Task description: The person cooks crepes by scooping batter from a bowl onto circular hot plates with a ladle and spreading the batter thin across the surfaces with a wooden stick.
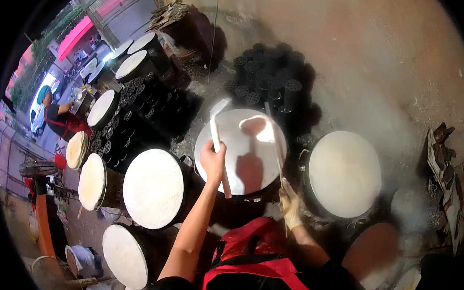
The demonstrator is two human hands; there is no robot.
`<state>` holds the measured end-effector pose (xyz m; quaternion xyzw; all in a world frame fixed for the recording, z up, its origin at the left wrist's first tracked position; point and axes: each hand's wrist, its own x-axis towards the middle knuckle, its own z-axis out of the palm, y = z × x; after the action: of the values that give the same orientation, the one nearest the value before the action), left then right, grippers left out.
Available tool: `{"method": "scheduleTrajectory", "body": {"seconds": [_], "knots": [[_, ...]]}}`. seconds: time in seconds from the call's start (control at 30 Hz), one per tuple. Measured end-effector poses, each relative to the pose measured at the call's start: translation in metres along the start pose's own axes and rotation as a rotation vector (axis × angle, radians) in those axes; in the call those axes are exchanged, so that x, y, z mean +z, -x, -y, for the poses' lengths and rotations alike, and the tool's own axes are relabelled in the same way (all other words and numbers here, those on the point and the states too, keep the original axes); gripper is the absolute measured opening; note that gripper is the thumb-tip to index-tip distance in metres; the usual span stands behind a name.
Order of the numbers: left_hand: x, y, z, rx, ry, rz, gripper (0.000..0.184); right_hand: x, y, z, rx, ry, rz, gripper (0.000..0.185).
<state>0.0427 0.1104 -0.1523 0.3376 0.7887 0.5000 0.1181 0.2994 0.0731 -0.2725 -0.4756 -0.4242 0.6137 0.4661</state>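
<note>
My left hand [213,160], bare, is closed around a wooden-handled tool [215,126] whose upper part is coated white and whose head bends to the right. It is held over the left part of a round pale griddle [230,168] in front of me. My right hand [289,204], in a light glove, grips a long thin stick [278,148] that rises along the griddle's right edge. Between the two tools a bright white patch [265,128] shows on the griddle, with dark shadows around and below it. Both hands are at the griddle's near side.
Round-topped stoves stand on both sides, including a white-covered one [153,189] at left and a steaming one [345,174] at right. Honeycomb coal briquettes [262,72] are stacked behind the griddle. A person [60,114] in a red apron works at far left. A fan [38,168] stands nearer.
</note>
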Motion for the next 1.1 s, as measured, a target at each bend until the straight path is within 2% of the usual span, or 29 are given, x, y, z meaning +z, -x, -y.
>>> {"method": "scheduleTrajectory", "body": {"seconds": [0.07,0.1,0.13,0.2,0.27,0.3,0.4,0.5,0.53,0.63,0.73,0.77,0.83,0.9,1.0,1.03,1.07,1.1], "knots": [[-0.028,0.014,-0.013,-0.086,0.184,-0.036,0.027,0.012,-0.001,-0.023,-0.262,0.157,-0.06,0.04],[-0.033,0.013,0.007,-0.073,0.236,-0.043,0.028,0.025,0.001,-0.022,-0.237,0.137,-0.037,0.04],[-0.045,0.021,0.001,-0.132,0.321,-0.039,0.026,0.039,0.003,-0.021,-0.211,0.118,-0.015,0.041],[-0.064,0.032,0.017,-0.202,0.561,0.003,0.022,0.067,-0.02,-0.035,-0.365,0.345,-0.044,0.039],[-0.089,0.053,0.016,-0.206,0.658,0.076,0.019,0.097,-0.032,-0.01,-0.448,0.431,-0.087,0.035],[-0.099,0.063,0.021,-0.285,0.677,0.104,0.02,0.099,-0.048,-0.016,-0.561,0.549,-0.058,0.036],[-0.131,0.095,0.052,-0.606,0.735,0.237,0.022,0.098,-0.031,0.037,0.101,0.081,0.084,0.039],[-0.159,0.124,0.095,-0.766,0.736,0.288,0.019,0.07,-0.023,-0.016,-0.12,-0.091,-0.112,0.022],[-0.167,0.132,0.102,-0.8,0.723,0.292,0.019,0.073,-0.012,-0.024,-0.403,0.208,-0.216,0.021],[-0.18,0.15,0.108,-0.814,0.797,0.232,0.016,0.081,-0.005,-0.031,0.061,-0.427,-0.196,0.02],[-0.182,0.157,0.112,-0.936,0.858,0.194,0.013,0.114,-0.03,-0.027,0.198,-0.687,-0.114,0.017],[-0.185,0.157,0.114,-0.974,0.907,0.195,0.012,0.119,-0.046,-0.045,0.016,-0.344,-0.069,0.022],[-0.188,0.161,0.122,-1.033,0.948,0.196,0.012,0.134,-0.054,-0.031,-0.022,0.031,0.019,0.028],[-0.188,0.164,0.121,-1.067,0.96,0.15,0.012,0.141,-0.043,0.018,0.256,0.106,0.109,0.03],[-0.178,0.175,0.147,-1.05,1.082,0.001,0.011,0.114,-0.028,0.064,0.354,0.342,0.379,0.035],[-0.176,0.178,0.15,-1.037,1.115,-0.059,0.01,0.1,-0.033,0.071,0.452,0.269,0.386,0.042],[-0.175,0.18,0.144,-1.033,1.126,-0.093,0.01,0.08,-0.037,0.067,0.514,0.165,0.34,0.039],[-0.172,0.182,0.145,-1.058,1.173,-0.134,0.01,0.057,-0.05,0.04,0.399,0.123,0.245,0.037]]}}
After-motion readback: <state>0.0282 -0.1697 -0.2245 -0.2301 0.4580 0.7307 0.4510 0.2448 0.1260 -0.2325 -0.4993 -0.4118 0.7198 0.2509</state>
